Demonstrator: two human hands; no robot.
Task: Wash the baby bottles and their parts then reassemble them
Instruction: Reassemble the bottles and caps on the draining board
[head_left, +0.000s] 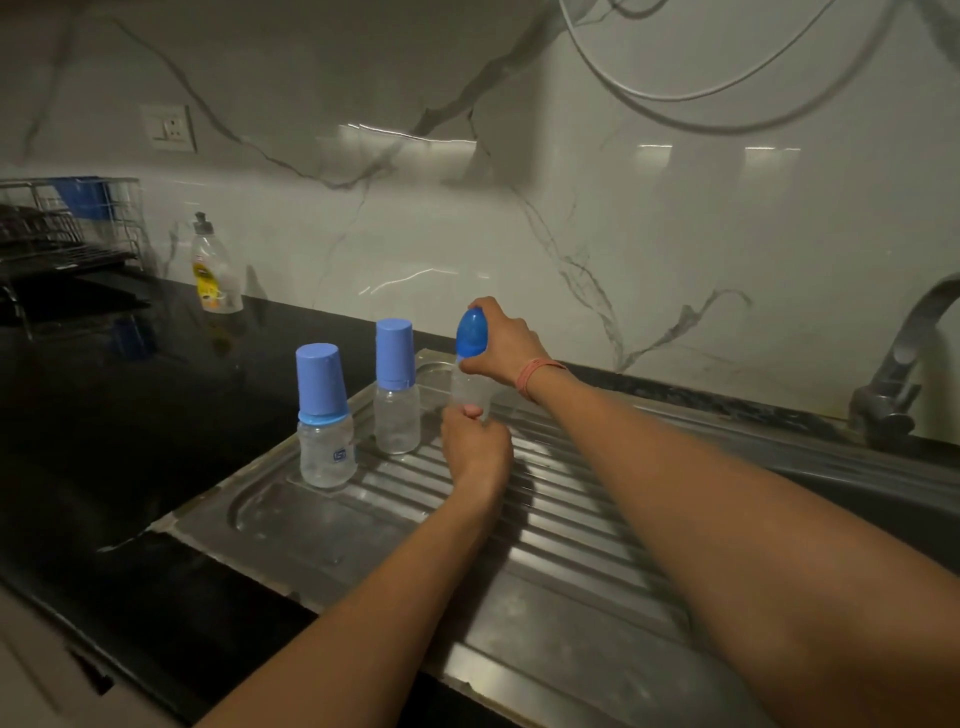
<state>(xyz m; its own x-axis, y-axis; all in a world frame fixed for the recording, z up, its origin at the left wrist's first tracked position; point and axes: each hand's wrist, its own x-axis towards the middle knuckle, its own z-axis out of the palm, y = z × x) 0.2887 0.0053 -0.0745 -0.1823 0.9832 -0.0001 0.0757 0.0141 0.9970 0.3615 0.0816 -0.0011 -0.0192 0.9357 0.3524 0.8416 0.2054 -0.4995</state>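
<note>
Looking down from my head, my left hand (475, 449) grips the clear bottle (470, 392) standing on the steel drainboard (571, 519) while my right hand (501, 338) pinches its blue cap (471, 332); a hard tug could topple the neighbouring bottles (397, 410).

Ribbed steel drainboard (571, 519) — glossy black counter (104, 415).

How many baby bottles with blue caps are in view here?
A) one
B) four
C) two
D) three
D: two capped bottles stand untouched on the steel drainboard, and a third bottle is gripped by the left hand at its body and the right hand at its cap.
</note>
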